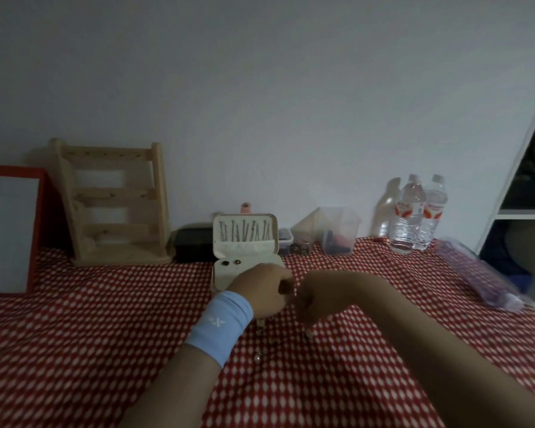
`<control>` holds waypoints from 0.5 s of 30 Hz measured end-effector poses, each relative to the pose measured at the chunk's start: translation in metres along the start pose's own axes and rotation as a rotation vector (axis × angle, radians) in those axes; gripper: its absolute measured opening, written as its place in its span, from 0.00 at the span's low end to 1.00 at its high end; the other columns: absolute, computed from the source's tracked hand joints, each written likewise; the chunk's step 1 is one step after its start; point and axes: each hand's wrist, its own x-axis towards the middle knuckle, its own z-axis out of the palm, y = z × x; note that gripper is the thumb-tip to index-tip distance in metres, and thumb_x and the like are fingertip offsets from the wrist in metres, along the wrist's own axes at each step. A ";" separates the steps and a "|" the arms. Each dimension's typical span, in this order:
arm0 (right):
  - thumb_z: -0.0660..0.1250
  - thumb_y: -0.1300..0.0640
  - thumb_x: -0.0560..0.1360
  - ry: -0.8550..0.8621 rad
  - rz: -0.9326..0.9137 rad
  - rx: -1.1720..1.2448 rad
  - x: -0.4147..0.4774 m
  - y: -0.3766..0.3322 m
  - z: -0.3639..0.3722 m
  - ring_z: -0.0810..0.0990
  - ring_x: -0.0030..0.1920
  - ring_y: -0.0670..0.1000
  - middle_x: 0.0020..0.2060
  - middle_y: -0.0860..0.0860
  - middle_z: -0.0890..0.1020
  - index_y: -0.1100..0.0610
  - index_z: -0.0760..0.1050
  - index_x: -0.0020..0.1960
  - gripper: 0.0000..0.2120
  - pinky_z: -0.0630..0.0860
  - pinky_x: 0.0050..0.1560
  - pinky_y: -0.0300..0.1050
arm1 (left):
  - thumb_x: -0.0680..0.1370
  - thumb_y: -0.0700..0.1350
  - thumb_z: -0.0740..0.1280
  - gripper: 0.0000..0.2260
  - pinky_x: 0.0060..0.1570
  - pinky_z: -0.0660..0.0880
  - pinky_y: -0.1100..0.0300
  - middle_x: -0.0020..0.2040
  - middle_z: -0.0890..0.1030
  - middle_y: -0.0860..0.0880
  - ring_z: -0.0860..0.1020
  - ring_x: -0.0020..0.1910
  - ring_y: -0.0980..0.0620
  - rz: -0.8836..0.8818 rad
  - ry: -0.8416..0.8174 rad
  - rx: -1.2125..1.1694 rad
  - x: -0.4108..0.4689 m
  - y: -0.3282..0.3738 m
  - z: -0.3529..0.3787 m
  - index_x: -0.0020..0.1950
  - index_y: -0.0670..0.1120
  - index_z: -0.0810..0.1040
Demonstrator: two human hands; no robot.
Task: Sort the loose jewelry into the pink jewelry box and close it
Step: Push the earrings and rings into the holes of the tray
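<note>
The pale pink jewelry box (226, 273) stands open on the red patterned cloth, its lid (245, 231) upright with several chains hanging inside. Two small dark pieces lie in its tray. My left hand (261, 291), with a blue wristband, hovers with curled fingers just in front of the box and hides its near right part. My right hand (317, 299) is beside it, fingers curled downward over the cloth; what either hand holds is hidden. Small loose jewelry pieces (257, 356) lie on the cloth below the hands, another one (309, 333) under my right hand.
A wooden jewelry stand (115, 202) and a red-framed board (10, 230) are at the back left. A black case (193, 245), a clear plastic container (337, 231) and two water bottles (417, 214) line the wall. A purple plastic bag (476, 273) lies at right by a white shelf.
</note>
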 end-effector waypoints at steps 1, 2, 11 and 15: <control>0.74 0.52 0.74 -0.019 0.016 -0.014 -0.003 0.003 0.004 0.84 0.51 0.47 0.52 0.47 0.85 0.50 0.83 0.57 0.12 0.79 0.57 0.44 | 0.77 0.48 0.67 0.04 0.46 0.75 0.57 0.44 0.79 0.52 0.78 0.44 0.51 -0.007 -0.046 -0.010 -0.003 0.004 0.005 0.43 0.49 0.78; 0.75 0.51 0.73 -0.035 0.030 -0.023 -0.005 0.005 0.008 0.84 0.50 0.47 0.51 0.48 0.85 0.51 0.83 0.57 0.13 0.80 0.55 0.43 | 0.77 0.48 0.67 0.04 0.47 0.75 0.57 0.44 0.79 0.52 0.78 0.45 0.51 -0.019 -0.085 -0.019 -0.006 0.008 0.009 0.42 0.50 0.77; 0.75 0.54 0.73 0.032 0.066 0.081 -0.005 0.015 0.024 0.86 0.47 0.49 0.48 0.52 0.87 0.56 0.83 0.56 0.13 0.83 0.52 0.44 | 0.76 0.50 0.68 0.09 0.54 0.78 0.53 0.52 0.81 0.51 0.79 0.49 0.52 -0.087 -0.175 0.009 -0.022 0.019 0.018 0.55 0.51 0.81; 0.73 0.57 0.76 0.114 0.066 0.174 -0.011 0.021 0.016 0.85 0.42 0.47 0.46 0.52 0.86 0.57 0.83 0.56 0.10 0.80 0.37 0.34 | 0.76 0.47 0.68 0.07 0.51 0.74 0.60 0.51 0.81 0.52 0.77 0.49 0.54 -0.075 -0.102 -0.073 -0.023 0.020 0.014 0.52 0.50 0.81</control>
